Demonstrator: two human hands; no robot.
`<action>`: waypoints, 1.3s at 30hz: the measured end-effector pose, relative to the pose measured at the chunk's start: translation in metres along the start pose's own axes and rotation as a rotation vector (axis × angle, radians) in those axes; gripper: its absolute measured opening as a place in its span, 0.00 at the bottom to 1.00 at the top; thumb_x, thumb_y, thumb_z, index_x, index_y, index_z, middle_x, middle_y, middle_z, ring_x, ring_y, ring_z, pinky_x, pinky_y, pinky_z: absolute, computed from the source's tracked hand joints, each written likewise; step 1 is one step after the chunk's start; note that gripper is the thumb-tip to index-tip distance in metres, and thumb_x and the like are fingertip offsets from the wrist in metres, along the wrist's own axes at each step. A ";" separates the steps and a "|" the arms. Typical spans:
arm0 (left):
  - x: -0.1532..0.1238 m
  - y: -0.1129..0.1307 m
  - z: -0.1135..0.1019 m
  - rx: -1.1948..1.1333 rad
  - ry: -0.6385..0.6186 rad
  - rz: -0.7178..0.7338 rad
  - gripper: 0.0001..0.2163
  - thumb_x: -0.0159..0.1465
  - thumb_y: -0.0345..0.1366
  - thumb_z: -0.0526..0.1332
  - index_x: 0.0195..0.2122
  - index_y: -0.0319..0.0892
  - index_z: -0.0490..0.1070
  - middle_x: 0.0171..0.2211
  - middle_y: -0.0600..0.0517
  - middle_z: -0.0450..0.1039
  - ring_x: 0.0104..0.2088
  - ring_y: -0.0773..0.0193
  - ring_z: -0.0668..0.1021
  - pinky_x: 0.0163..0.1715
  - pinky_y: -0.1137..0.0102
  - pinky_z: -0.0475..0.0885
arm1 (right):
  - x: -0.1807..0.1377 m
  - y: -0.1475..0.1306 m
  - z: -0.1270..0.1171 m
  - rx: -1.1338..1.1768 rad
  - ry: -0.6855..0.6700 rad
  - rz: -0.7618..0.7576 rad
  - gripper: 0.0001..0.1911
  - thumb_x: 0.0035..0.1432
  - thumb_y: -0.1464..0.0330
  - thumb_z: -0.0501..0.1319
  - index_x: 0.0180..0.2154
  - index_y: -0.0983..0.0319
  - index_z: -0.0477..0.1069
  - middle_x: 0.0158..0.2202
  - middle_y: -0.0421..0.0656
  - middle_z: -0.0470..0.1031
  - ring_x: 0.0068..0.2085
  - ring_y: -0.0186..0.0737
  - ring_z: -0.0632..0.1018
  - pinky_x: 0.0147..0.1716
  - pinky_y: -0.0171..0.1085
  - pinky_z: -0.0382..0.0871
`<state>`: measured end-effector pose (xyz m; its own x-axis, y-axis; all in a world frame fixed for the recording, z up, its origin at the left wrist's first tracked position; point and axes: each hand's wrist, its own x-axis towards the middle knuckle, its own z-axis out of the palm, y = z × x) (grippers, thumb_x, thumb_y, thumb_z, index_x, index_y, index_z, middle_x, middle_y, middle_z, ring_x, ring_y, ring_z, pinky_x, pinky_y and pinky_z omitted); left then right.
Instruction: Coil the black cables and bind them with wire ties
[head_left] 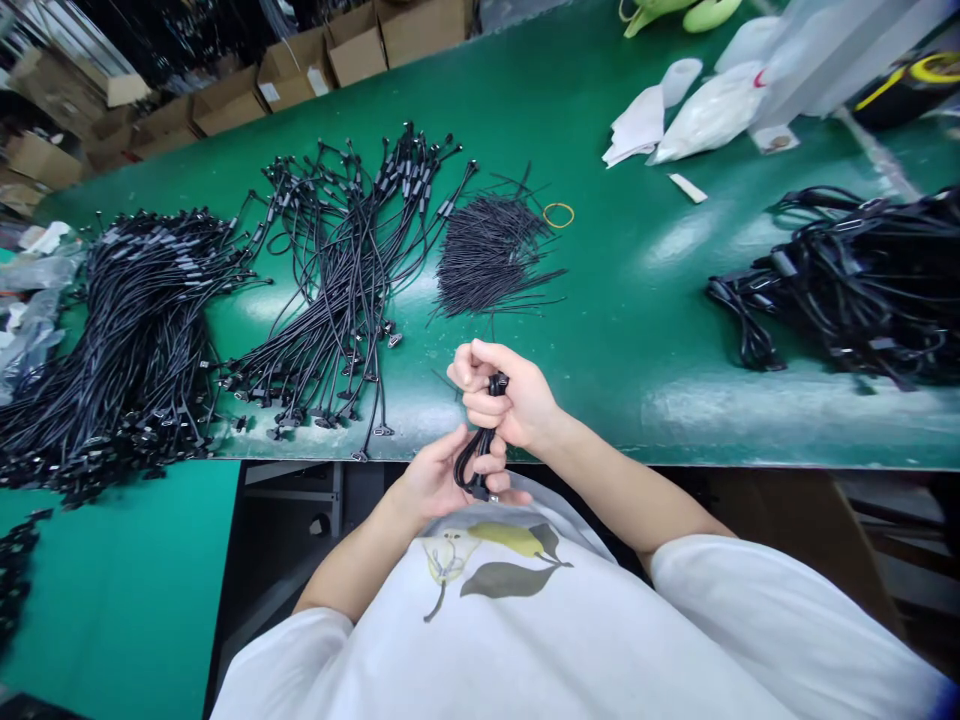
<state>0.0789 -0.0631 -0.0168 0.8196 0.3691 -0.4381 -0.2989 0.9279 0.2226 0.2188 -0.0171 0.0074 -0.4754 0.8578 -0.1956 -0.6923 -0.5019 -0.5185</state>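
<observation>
Both hands hold one folded black cable (475, 450) just in front of my chest, at the near edge of the green table (637, 330). My right hand (506, 395) is closed in a fist around the cable's upper end. Below it, my left hand (450, 478) curls its fingers round the lower loop. On the table just beyond lies a heap of thin black ties (491, 255). A spread of loose black cables with connectors (341, 270) lies to the left of the ties.
A big pile of black cables (120, 340) fills the table's left end, and another tangle (855, 280) lies at the right. A yellow rubber band (559, 214), white plastic bags (705, 105) and cardboard boxes (300, 65) sit farther back.
</observation>
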 end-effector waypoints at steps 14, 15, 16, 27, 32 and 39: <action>-0.001 0.002 -0.034 0.834 0.373 0.467 0.17 0.61 0.51 0.60 0.30 0.41 0.67 0.18 0.59 0.57 0.20 0.69 0.61 0.26 0.71 0.62 | -0.021 -0.004 -0.031 -1.712 -0.049 -0.741 0.12 0.64 0.63 0.53 0.44 0.60 0.71 0.44 0.48 0.72 0.46 0.44 0.72 0.47 0.45 0.64; -0.004 0.005 -0.037 0.979 0.397 0.468 0.16 0.62 0.50 0.59 0.30 0.41 0.68 0.19 0.57 0.60 0.21 0.68 0.63 0.27 0.71 0.61 | -0.027 -0.001 -0.036 -1.913 -0.194 -0.733 0.12 0.65 0.66 0.52 0.46 0.62 0.70 0.45 0.50 0.72 0.47 0.45 0.71 0.48 0.46 0.62; -0.007 0.008 -0.038 1.114 0.404 0.461 0.15 0.63 0.48 0.58 0.30 0.41 0.69 0.21 0.55 0.64 0.22 0.67 0.64 0.28 0.71 0.60 | -0.031 0.004 -0.042 -2.080 -0.315 -0.695 0.12 0.65 0.69 0.51 0.46 0.64 0.69 0.43 0.50 0.73 0.45 0.44 0.72 0.46 0.45 0.62; -0.023 -0.006 -0.048 0.618 0.060 0.009 0.20 0.59 0.51 0.62 0.37 0.34 0.73 0.24 0.54 0.64 0.25 0.68 0.67 0.33 0.67 0.69 | -0.045 0.021 -0.055 -2.421 -0.731 -0.590 0.11 0.67 0.70 0.49 0.32 0.63 0.64 0.29 0.42 0.68 0.28 0.36 0.65 0.30 0.39 0.48; -0.020 -0.020 -0.054 0.606 0.125 -0.019 0.23 0.55 0.55 0.64 0.32 0.34 0.71 0.18 0.58 0.58 0.20 0.72 0.62 0.26 0.71 0.67 | -0.045 0.028 -0.056 -2.413 -0.842 -0.526 0.12 0.67 0.69 0.49 0.31 0.62 0.64 0.26 0.41 0.67 0.26 0.36 0.64 0.28 0.39 0.47; -0.006 0.000 -0.041 0.816 0.235 0.179 0.24 0.57 0.59 0.59 0.29 0.38 0.66 0.17 0.61 0.54 0.18 0.72 0.58 0.22 0.72 0.63 | -0.044 0.022 -0.039 -2.608 -0.573 -0.673 0.08 0.64 0.73 0.49 0.37 0.65 0.66 0.34 0.47 0.70 0.33 0.41 0.67 0.33 0.42 0.51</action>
<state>0.0532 -0.0629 -0.0499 0.6445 0.5906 -0.4856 0.1042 0.5613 0.8210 0.2456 -0.0620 -0.0279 -0.8644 0.4854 0.1310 0.5003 0.8565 0.1273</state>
